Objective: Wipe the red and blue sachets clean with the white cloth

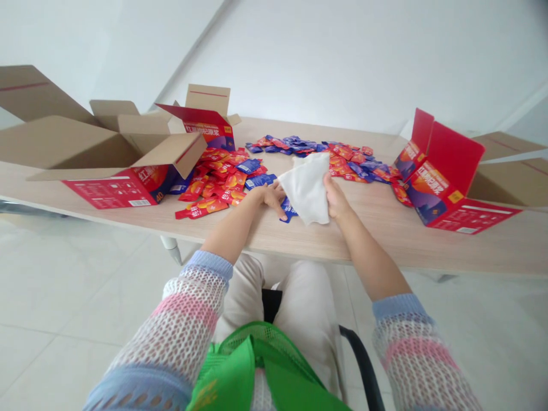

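My right hand point(336, 198) is closed on a white cloth point(307, 185), held over the wooden table point(368, 228). My left hand point(270, 197) rests on the table beside the cloth, fingers pressed on a blue sachet point(289, 210) that is partly hidden under the cloth. A heap of red and orange sachets point(218, 182) lies just left of my left hand. A second spread of blue and red sachets point(325, 151) lies behind the cloth.
Open red printed boxes stand at left point(128, 185), back centre point(209, 128) and right point(445, 182). Large brown cartons point(64, 140) sit far left and far right point(509, 171). A green mesh bag point(257, 371) lies in my lap.
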`<state>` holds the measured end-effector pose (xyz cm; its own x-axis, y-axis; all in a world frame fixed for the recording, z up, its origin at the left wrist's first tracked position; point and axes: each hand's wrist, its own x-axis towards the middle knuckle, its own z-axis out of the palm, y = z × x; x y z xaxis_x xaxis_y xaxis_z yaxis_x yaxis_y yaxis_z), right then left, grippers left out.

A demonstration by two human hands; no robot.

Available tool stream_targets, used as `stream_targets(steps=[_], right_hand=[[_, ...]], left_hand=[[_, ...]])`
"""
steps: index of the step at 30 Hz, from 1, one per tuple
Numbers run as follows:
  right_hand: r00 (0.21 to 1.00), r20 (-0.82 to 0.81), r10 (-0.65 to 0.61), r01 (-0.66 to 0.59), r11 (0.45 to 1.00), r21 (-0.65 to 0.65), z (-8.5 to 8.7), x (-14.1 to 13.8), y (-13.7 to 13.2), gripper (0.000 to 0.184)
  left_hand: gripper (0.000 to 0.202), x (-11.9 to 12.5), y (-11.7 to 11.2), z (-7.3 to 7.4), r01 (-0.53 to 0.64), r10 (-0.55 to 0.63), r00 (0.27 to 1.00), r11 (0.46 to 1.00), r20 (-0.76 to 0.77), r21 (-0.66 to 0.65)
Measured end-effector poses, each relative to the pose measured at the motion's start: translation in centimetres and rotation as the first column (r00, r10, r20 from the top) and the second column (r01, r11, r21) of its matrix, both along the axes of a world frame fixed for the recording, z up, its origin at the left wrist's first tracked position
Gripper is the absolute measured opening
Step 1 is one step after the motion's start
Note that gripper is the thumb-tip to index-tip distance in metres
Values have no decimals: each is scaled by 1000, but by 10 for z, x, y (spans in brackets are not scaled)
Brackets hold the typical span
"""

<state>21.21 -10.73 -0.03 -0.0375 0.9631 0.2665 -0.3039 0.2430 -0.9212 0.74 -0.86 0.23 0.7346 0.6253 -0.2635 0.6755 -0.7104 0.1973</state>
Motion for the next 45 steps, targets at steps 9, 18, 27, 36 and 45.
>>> stream_targets(steps=[9,18,27,36,45], right_hand=[[578,508,-639,608,752,253,-5,34,16,53],[134,953,-270,-7,962,274,-33,-9,7,51],[281,955,-98,-259,950,173,-10,16,2,35],[584,767,266,-413,911,-1,-4,4,-9,47],[735,441,-515,369,849,377,-11,34,26,55]], left_hand=[[132,1,-5,-1,-20,19,999,999,-34,-32],[138,2,-3,-3,-16,14,999,999,-43,-36],[136,2,-5,0,-4,1,997,1000,-81,-30],[140,7,-1,-1,-33,33,987,999,-159,0],[140,4,-2,-3,-23,24,993,1000,-118,10]])
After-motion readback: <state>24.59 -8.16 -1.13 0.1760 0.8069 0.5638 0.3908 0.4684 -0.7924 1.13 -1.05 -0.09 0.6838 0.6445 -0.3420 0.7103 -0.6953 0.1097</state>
